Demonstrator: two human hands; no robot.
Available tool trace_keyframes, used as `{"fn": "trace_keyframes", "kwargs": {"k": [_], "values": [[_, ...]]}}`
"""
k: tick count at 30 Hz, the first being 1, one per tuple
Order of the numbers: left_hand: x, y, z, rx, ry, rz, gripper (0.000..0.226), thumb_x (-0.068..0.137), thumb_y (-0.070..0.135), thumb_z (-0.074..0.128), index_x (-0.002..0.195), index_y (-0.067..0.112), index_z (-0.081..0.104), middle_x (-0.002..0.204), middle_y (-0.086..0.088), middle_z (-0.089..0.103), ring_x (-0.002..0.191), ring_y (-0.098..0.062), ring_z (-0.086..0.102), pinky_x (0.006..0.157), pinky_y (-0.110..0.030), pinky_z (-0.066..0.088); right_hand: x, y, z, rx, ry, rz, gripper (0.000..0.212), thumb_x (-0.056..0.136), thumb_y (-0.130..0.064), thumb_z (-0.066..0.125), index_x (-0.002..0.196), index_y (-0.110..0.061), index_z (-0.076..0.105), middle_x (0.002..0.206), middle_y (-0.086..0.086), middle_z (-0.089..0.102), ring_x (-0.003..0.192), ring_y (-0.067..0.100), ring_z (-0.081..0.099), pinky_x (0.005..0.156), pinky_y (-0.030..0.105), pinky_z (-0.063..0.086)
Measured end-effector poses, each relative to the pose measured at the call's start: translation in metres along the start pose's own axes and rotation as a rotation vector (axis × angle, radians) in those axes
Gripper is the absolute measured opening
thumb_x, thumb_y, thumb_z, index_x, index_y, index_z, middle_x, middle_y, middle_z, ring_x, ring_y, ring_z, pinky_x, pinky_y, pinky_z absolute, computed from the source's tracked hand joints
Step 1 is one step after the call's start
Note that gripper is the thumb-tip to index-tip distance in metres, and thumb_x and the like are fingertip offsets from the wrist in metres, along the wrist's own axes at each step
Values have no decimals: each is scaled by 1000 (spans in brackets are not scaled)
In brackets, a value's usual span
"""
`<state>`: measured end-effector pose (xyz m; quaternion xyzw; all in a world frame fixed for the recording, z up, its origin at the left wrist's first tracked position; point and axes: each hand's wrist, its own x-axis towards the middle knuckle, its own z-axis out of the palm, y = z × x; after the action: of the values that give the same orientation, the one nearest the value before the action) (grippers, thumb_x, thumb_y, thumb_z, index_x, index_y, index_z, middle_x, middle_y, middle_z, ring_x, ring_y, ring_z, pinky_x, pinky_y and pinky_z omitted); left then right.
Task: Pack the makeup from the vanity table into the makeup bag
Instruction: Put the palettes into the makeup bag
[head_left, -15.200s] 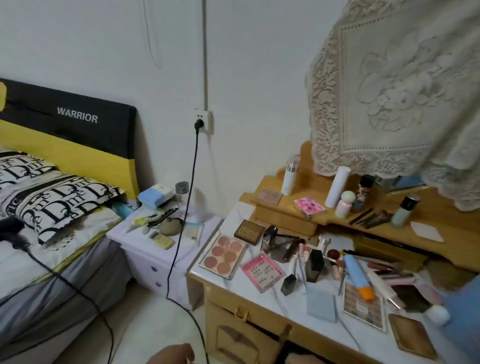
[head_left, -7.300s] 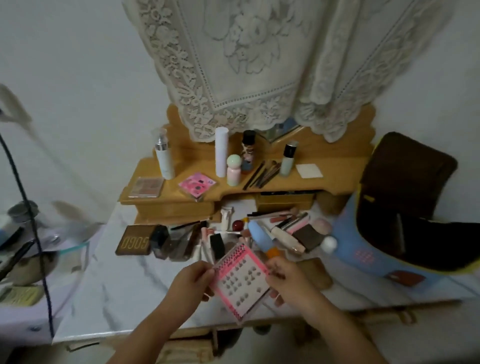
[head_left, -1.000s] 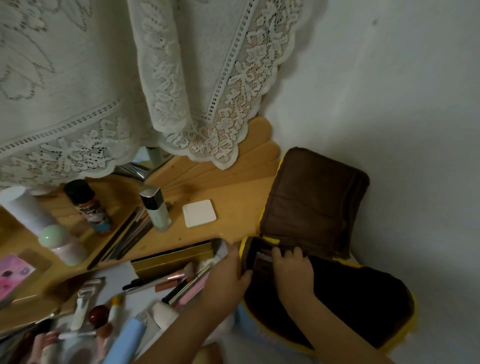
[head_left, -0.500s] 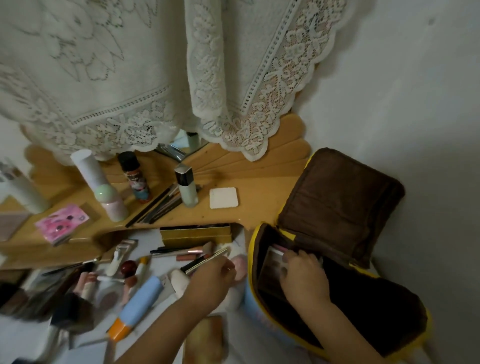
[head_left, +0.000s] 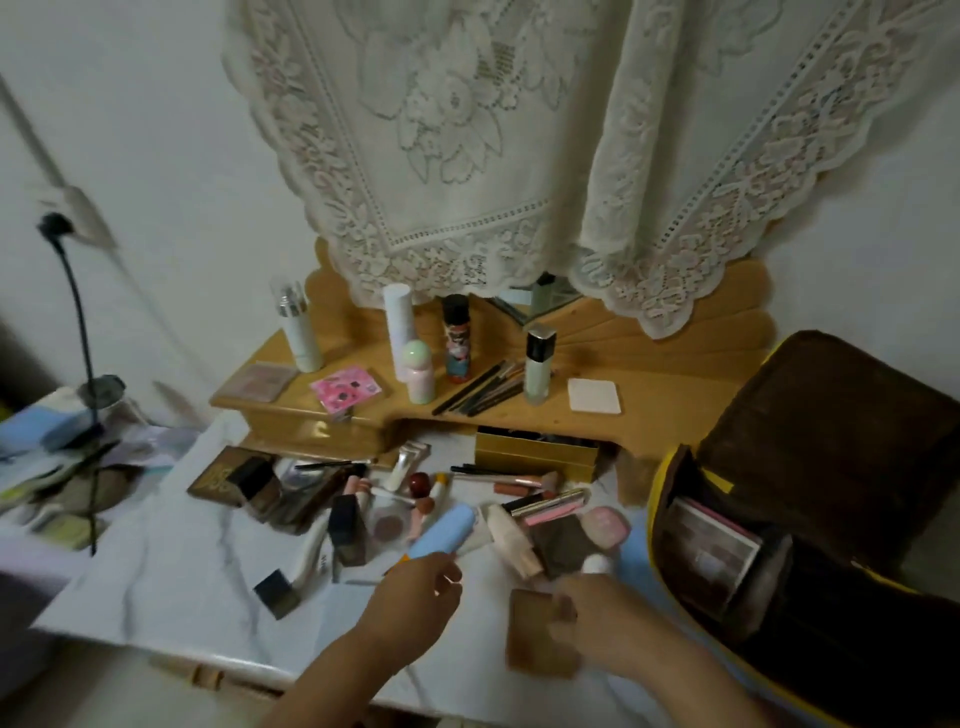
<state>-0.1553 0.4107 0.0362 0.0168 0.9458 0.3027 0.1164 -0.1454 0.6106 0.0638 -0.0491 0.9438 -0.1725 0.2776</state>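
Marble vanity top: left hand loosely curled, empty; right hand blurred, grip on brown compact unclear.

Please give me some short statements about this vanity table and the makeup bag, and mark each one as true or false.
1. The makeup bag stands open at the right end of the table. True.
2. The bag is empty. False: a palette stands upright inside it.
3. The light blue tube lies on the marble top, just beyond the left hand. True.
4. The white square pad lies on the marble top. False: it lies on the wooden shelf.
5. The right hand is inside the bag. False: it is at a brown compact near the front edge; blur hides its grip.
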Motion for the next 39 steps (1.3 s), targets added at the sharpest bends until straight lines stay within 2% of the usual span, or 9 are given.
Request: {"fn": "trace_keyframes", "kwargs": {"k": [4,7,12,16,19,24,25,28,39], "values": [[-42,-55,-31,18,-4,-52,19,93,27,48,110,27,57,106,5,61,103,-12,57,77,-16,36,-3,-58,29,-133,-75,-44,32,91,-38,46,118,-23,53,127,3,54,113,22,51,91,32,40],[-84,-108,-54,-25,-9,-120,11,92,26,48,101,29,54,98,8,56,91,-7,52,77,-14,37,-14,-109,52,-168,-159,-57,41,94,-41,42,130,-23,45,134,2,46,122,22,44,93,30,37],[-153,-192,-91,-45,24,-230,12,92,27,48,84,35,50,97,5,55,103,-11,57,75,-14,35,-17,-183,110,-105,-258,-129,43,92,-33,50,130,-14,42,127,4,45,110,17,46,85,25,36],[-187,-237,-110,-61,16,-341,24,91,30,49,73,41,37,94,7,52,101,-8,55,78,-13,34,-24,-229,139,-178,-236,-240,8,94,-30,44,100,-24,42,94,0,45,91,15,38,70,25,34],[-195,-257,-124,-99,66,-380,16,91,31,49,80,38,40,95,6,52,93,-6,50,80,-11,33,-18,-262,146,-190,-210,-308,8,95,-25,41,102,-26,46,92,0,41,92,22,46,69,24,36],[-171,-278,-136,-119,65,-407,30,90,27,51,68,40,36,78,16,50,80,-1,48,69,-6,32,24,-307,138,-126,-218,-289,15,91,-25,44,77,-31,44,84,-3,48,90,21,51,70,27,41],[-162,-281,-139,-120,68,-412,31,90,26,51,67,40,36,73,17,48,77,2,46,65,-3,32,34,-315,134,-119,-213,-292,7,91,-26,44,87,-26,50,92,-1,52,96,22,53,74,29,42],[-132,-289,-152,-119,79,-409,31,91,25,50,67,40,36,70,19,45,80,2,46,63,1,34,71,-337,119,-95,-179,-299,31,92,-30,44,121,-19,49,120,5,53,110,23,51,90,32,42],[-22,-319,-204,-187,84,-362,16,90,22,51,81,35,50,79,9,57,76,-5,53,76,-16,43,186,-392,109,-92,-58,-252,34,94,-10,38,127,-13,44,134,9,40,126,26,35,99,34,37]]}}
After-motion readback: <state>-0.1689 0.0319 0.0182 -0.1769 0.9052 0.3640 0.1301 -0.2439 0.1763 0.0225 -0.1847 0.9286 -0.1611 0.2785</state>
